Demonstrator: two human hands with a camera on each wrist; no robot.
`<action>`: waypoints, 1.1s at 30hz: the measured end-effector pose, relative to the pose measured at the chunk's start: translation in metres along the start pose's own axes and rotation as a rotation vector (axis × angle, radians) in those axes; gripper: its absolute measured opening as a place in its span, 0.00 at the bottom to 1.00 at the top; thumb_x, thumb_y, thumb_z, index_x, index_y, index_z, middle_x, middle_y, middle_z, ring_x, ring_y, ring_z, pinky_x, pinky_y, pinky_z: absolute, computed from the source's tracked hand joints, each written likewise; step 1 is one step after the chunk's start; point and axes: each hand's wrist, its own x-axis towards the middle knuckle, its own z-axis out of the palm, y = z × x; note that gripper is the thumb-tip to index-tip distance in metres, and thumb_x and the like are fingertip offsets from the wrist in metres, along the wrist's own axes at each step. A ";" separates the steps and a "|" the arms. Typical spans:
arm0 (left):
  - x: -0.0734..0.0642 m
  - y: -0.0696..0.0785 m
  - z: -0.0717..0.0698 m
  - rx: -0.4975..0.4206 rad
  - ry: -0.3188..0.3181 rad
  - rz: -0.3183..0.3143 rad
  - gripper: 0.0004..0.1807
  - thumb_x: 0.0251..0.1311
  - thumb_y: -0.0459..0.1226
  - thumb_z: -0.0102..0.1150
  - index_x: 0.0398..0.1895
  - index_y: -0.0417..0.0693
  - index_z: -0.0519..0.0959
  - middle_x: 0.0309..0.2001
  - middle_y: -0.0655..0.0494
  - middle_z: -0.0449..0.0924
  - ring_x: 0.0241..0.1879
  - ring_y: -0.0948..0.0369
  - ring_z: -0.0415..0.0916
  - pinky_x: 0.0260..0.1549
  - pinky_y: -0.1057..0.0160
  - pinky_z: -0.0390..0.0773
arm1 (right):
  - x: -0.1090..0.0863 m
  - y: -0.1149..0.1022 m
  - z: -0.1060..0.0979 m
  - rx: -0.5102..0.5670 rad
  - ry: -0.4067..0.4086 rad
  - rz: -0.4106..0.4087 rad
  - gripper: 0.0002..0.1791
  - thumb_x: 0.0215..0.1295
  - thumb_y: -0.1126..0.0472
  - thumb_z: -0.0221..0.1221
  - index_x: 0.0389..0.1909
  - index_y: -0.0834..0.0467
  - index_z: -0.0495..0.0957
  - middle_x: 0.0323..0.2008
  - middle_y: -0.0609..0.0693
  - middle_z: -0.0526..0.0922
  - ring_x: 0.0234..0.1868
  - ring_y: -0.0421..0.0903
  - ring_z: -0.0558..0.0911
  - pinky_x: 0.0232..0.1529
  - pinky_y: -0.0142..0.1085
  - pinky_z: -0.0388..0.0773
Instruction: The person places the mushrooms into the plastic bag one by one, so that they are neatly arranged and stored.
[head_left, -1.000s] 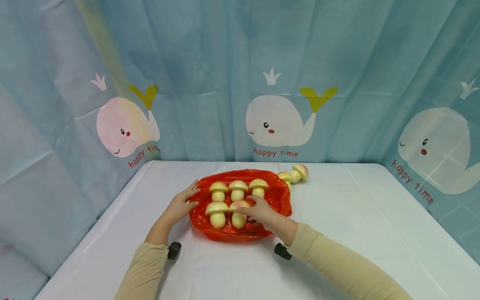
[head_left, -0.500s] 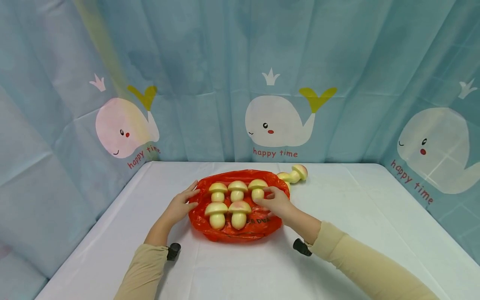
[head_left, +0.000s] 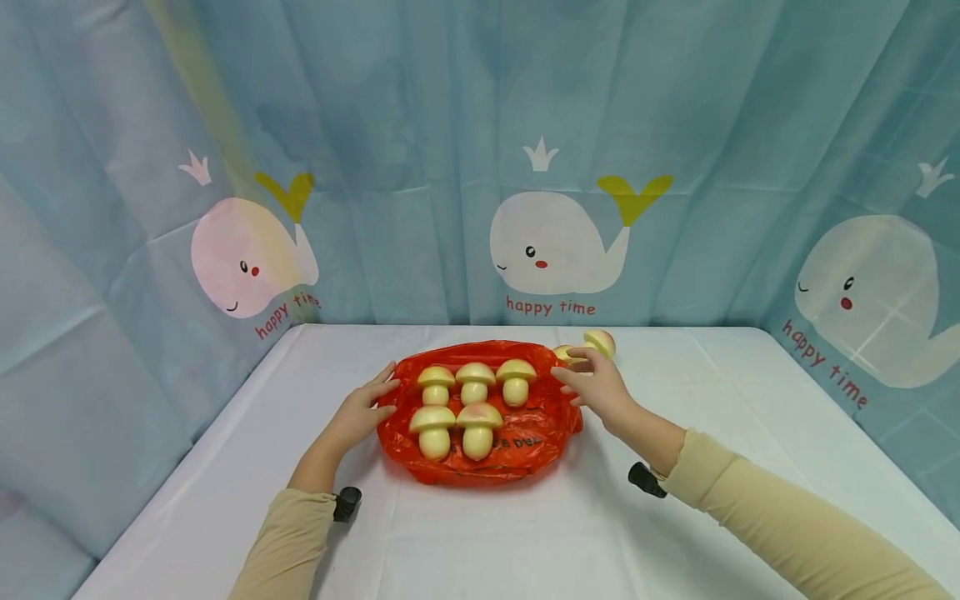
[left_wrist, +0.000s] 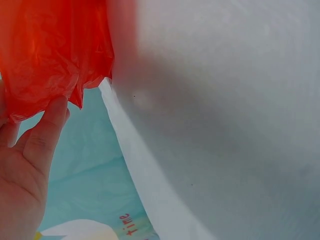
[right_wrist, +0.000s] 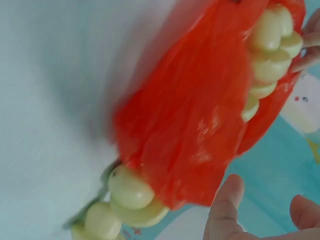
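A red plastic bag (head_left: 483, 477) lies spread on the table, its mouth toward me. Inside sit several pale yellow toy mushrooms (head_left: 516, 383) in two rows, caps up, with bare bag at the front right. My left hand (head_left: 358, 412) is at the bag's left rim, its fingers spread and touching the plastic; the left wrist view has a fingertip against the bag's outer side. Over the right rim hovers my right hand (head_left: 606, 393), thumb and fingers apart with nothing between them. Just beyond it lie loose toy mushrooms (head_left: 600, 343), partly hidden by the hand and bag.
White cloth covers the table (head_left: 712, 417). Blue curtains (head_left: 420, 150) printed with whales hang along the back and both sides. A black wrist device (head_left: 347, 503) sits below the left hand, and another one (head_left: 647, 480) below the right.
My right hand has left the mushroom at the bag's front right and moved right and slightly back, past the rim toward the loose mushrooms. The left hand and the bag stay in place.
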 end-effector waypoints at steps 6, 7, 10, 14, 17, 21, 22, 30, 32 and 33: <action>0.000 0.000 0.000 0.004 0.000 -0.002 0.26 0.65 0.25 0.50 0.67 0.28 0.63 0.75 0.41 0.47 0.73 0.39 0.43 0.66 0.38 0.53 | 0.009 0.002 -0.014 -0.045 0.007 -0.041 0.31 0.69 0.57 0.57 0.67 0.66 0.61 0.56 0.66 0.72 0.44 0.56 0.81 0.39 0.37 0.82; 0.000 0.000 0.000 0.005 0.000 -0.002 0.27 0.65 0.25 0.50 0.67 0.28 0.63 0.75 0.41 0.47 0.73 0.39 0.43 0.66 0.38 0.53 | 0.011 0.002 -0.016 -0.052 0.008 -0.049 0.31 0.70 0.57 0.57 0.68 0.66 0.60 0.56 0.66 0.71 0.45 0.57 0.80 0.39 0.38 0.81; -0.001 0.000 -0.001 0.004 0.000 -0.007 0.27 0.65 0.25 0.50 0.68 0.28 0.62 0.75 0.41 0.47 0.73 0.40 0.43 0.66 0.38 0.53 | 0.017 0.005 -0.022 -0.061 0.016 -0.064 0.31 0.70 0.56 0.57 0.68 0.64 0.61 0.58 0.66 0.70 0.51 0.60 0.78 0.42 0.40 0.80; -0.001 0.002 -0.002 -0.005 -0.003 -0.015 0.27 0.66 0.25 0.50 0.68 0.28 0.62 0.75 0.42 0.47 0.73 0.40 0.43 0.66 0.38 0.53 | 0.025 0.009 -0.030 -0.063 0.031 -0.070 0.31 0.70 0.56 0.56 0.69 0.63 0.61 0.62 0.67 0.66 0.59 0.62 0.70 0.54 0.48 0.75; -0.001 0.003 -0.002 -0.005 -0.006 -0.017 0.27 0.66 0.26 0.50 0.68 0.28 0.63 0.75 0.42 0.47 0.73 0.40 0.43 0.66 0.38 0.53 | 0.031 0.015 -0.036 -0.082 0.041 -0.072 0.31 0.71 0.55 0.56 0.70 0.63 0.60 0.65 0.67 0.63 0.62 0.61 0.66 0.61 0.52 0.70; 0.000 0.002 -0.002 -0.001 -0.008 -0.012 0.27 0.66 0.25 0.50 0.67 0.28 0.63 0.75 0.41 0.48 0.73 0.40 0.43 0.66 0.39 0.53 | 0.039 0.022 -0.041 -0.109 0.049 -0.078 0.33 0.71 0.54 0.56 0.71 0.62 0.59 0.67 0.68 0.61 0.63 0.62 0.64 0.62 0.52 0.69; 0.000 0.001 -0.002 -0.001 -0.008 -0.010 0.27 0.65 0.25 0.50 0.67 0.28 0.63 0.75 0.41 0.48 0.73 0.40 0.43 0.66 0.39 0.53 | 0.041 0.024 -0.043 -0.116 0.050 -0.081 0.33 0.71 0.54 0.56 0.71 0.63 0.59 0.68 0.68 0.60 0.64 0.63 0.64 0.62 0.52 0.69; 0.001 0.000 -0.003 0.009 -0.010 -0.005 0.27 0.65 0.25 0.51 0.67 0.27 0.63 0.75 0.41 0.48 0.73 0.40 0.44 0.65 0.39 0.55 | 0.056 0.033 -0.053 -0.123 0.032 -0.072 0.35 0.72 0.55 0.54 0.74 0.63 0.54 0.73 0.66 0.51 0.68 0.66 0.57 0.64 0.56 0.64; 0.001 0.000 -0.003 0.012 -0.011 -0.008 0.27 0.65 0.25 0.51 0.67 0.28 0.63 0.75 0.41 0.48 0.73 0.40 0.44 0.65 0.39 0.55 | 0.060 0.037 -0.056 -0.140 0.025 -0.061 0.36 0.72 0.55 0.54 0.75 0.63 0.52 0.74 0.65 0.48 0.71 0.67 0.53 0.67 0.58 0.59; 0.001 0.000 -0.002 0.016 -0.012 -0.006 0.27 0.65 0.25 0.51 0.67 0.28 0.63 0.75 0.41 0.48 0.73 0.40 0.44 0.65 0.39 0.55 | 0.063 0.040 -0.057 -0.148 0.024 -0.054 0.37 0.72 0.54 0.54 0.75 0.62 0.51 0.75 0.65 0.47 0.72 0.66 0.51 0.68 0.58 0.57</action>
